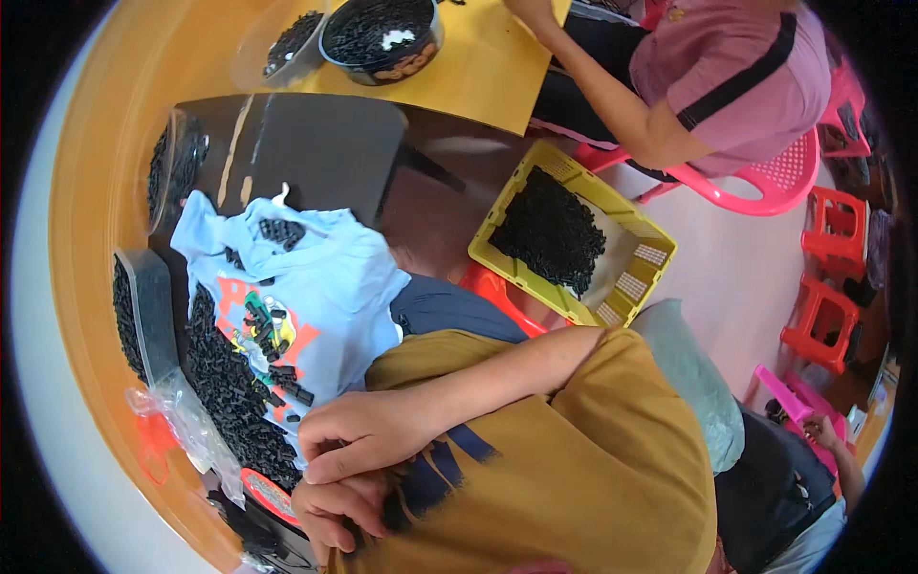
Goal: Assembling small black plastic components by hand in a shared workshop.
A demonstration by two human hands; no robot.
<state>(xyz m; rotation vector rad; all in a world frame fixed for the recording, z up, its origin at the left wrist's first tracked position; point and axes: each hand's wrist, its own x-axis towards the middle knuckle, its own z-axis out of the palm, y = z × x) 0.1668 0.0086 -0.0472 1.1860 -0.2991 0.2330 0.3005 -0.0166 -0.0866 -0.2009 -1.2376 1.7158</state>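
My right hand (368, 432) reaches in from the right, its fingers curled and its thumb bent over my left hand (335, 509). The left hand sits just below, fingers bent inward; what either holds is hidden between them. Both are close to my mustard-yellow shirt (564, 459). Beside them spreads a long heap of small black plastic parts (225, 373). A light-blue T-shirt (335, 258) lies on the dark table (316, 134), with several black parts (287, 381) and a small black gridded cluster (281, 232) on it.
A yellow crate (660, 251) with black parts stands on the floor. Round tubs (382, 72) and a clear bin (158, 311) hold more. A plastic bag (196, 416) and red-rimmed dish (268, 496) are near my hands. A person in pink (746, 96) sits across; red stools (824, 325) stand right.
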